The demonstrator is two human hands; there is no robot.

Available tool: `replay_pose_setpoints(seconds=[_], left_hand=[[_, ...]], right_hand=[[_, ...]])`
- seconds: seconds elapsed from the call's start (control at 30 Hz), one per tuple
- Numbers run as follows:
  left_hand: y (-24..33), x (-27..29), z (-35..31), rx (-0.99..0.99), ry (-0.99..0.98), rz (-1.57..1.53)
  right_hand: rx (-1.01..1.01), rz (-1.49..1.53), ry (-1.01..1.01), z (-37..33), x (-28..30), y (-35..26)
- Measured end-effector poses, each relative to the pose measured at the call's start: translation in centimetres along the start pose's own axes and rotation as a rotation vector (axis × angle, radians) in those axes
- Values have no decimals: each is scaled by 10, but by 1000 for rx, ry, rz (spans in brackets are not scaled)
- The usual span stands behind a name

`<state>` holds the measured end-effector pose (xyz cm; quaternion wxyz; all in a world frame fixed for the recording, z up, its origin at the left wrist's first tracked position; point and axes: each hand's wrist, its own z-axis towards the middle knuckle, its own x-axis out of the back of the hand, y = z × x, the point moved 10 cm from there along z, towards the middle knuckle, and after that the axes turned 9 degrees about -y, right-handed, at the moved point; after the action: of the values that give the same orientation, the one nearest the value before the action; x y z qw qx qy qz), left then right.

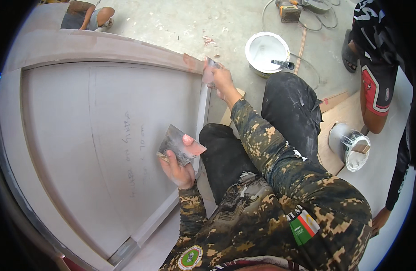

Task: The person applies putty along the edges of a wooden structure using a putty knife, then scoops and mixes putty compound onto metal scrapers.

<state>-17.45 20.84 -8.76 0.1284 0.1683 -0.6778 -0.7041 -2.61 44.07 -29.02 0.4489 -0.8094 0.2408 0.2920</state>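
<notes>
My left hand [181,175] grips a flat, grey-smeared metal putty plate [171,143] from below. Pink putty [196,148] lies along the plate's right side. Farther off, my right hand [225,82] is closed around a small flat scraper [209,67] with pinkish smears. The scraper is at the far right corner of a pale wooden frame [113,47]; whether its blade edge touches the wood cannot be made out. Brownish-pink patches show on the frame beside it. Inside the frame is a light grey panel [72,117] with pencil lines and handwriting, below my left hand.
A white bucket [250,50] with a dark-handled tool across its rim stands beyond my knees. On the right, a smeared can [336,135] sits by wooden boards [327,119]. A power tool [289,12] and cable lie at the back. Another person [377,67] stands at right; one sits far left.
</notes>
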Motion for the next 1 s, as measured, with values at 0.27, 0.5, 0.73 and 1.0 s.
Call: replay_pose_setpoints(seconds=[0.27,0.5,0.73,1.0], left_hand=[[-7,-9,4,40,-39,-55],[-8,22,-2,54,59,5],[4,12,15,20,-19,-59],[2,50,2,49,42,-88]], right_hand=[[43,-206,130,52,30,25],[-30,-507,78,12,-48,5],[-77,-121,69,36,1,59],[-21,-288,42,39,-43,27]])
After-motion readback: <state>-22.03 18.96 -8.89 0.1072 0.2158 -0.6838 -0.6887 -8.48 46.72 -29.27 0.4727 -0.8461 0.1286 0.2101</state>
